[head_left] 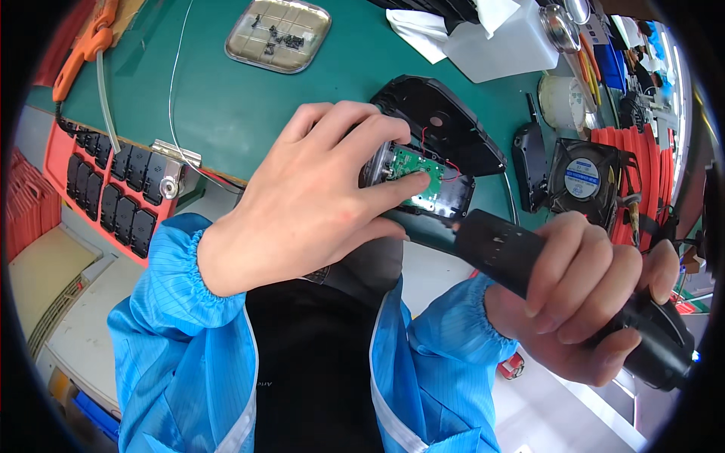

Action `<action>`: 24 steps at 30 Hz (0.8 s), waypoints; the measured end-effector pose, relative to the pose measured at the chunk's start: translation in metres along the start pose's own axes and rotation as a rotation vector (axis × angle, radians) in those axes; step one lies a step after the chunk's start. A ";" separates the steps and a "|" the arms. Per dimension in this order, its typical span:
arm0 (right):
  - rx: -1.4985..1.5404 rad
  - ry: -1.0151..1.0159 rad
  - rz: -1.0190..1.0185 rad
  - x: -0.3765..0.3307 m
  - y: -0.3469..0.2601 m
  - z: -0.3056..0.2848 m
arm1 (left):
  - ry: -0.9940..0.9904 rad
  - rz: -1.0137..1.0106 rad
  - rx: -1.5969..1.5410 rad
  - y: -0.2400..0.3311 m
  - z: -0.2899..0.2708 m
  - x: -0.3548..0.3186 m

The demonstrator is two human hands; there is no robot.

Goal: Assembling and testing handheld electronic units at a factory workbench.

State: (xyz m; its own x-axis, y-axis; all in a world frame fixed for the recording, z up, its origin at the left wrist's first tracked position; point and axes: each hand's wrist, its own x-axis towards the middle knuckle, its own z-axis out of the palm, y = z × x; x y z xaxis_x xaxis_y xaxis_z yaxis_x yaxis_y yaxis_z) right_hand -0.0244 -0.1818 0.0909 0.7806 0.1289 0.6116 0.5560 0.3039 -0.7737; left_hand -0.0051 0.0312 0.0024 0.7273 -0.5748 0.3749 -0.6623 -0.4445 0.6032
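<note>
My left hand (317,189) rests on an opened black device (438,128) at the near edge of the green mat. Its fingers grip the housing and the thumb presses on the green circuit board (417,167) inside, where thin red wires run. The device's black cover lies open behind the board. My right hand (589,294) is wrapped around a black electric screwdriver (513,253), held just right of and below the device, its front end pointing toward the board. Both forearms wear blue sleeves.
A metal tray (278,34) with small dark parts sits at the back. A red bin (113,189) of black parts hangs off the left edge. A black fan (581,177), a black casing (530,166), a white container (506,45) and an orange tool (87,45) surround the mat.
</note>
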 end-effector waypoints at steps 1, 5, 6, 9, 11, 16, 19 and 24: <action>-0.040 -0.005 0.000 0.000 -0.004 -0.001 | -0.003 0.000 -0.003 0.000 0.000 0.000; -0.161 -0.010 0.105 0.000 -0.005 0.004 | 0.006 0.041 0.040 -0.001 0.003 0.001; -0.158 -0.009 0.107 -0.001 -0.004 0.003 | 0.012 0.051 0.068 -0.002 0.004 0.000; -0.108 -0.067 0.104 -0.001 0.003 -0.004 | 0.022 0.072 0.122 -0.004 0.007 -0.001; -0.095 -0.070 0.099 -0.002 0.007 -0.006 | 0.030 0.087 0.139 -0.004 0.009 -0.001; -0.099 -0.110 0.105 -0.002 0.008 -0.008 | 0.056 0.090 0.156 -0.004 0.011 -0.002; -0.144 -0.135 0.121 0.001 0.006 -0.003 | 0.062 0.088 0.155 -0.003 0.011 -0.001; -0.168 -0.046 0.094 -0.009 0.011 0.004 | 0.082 0.099 0.146 -0.004 0.015 -0.001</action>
State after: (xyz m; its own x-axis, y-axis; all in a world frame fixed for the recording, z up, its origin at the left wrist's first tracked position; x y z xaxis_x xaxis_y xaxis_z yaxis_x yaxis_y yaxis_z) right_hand -0.0260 -0.1760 0.0777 0.8197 0.1936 0.5391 0.5239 0.1274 -0.8422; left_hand -0.0063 0.0236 -0.0107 0.6659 -0.5650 0.4871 -0.7458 -0.4871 0.4545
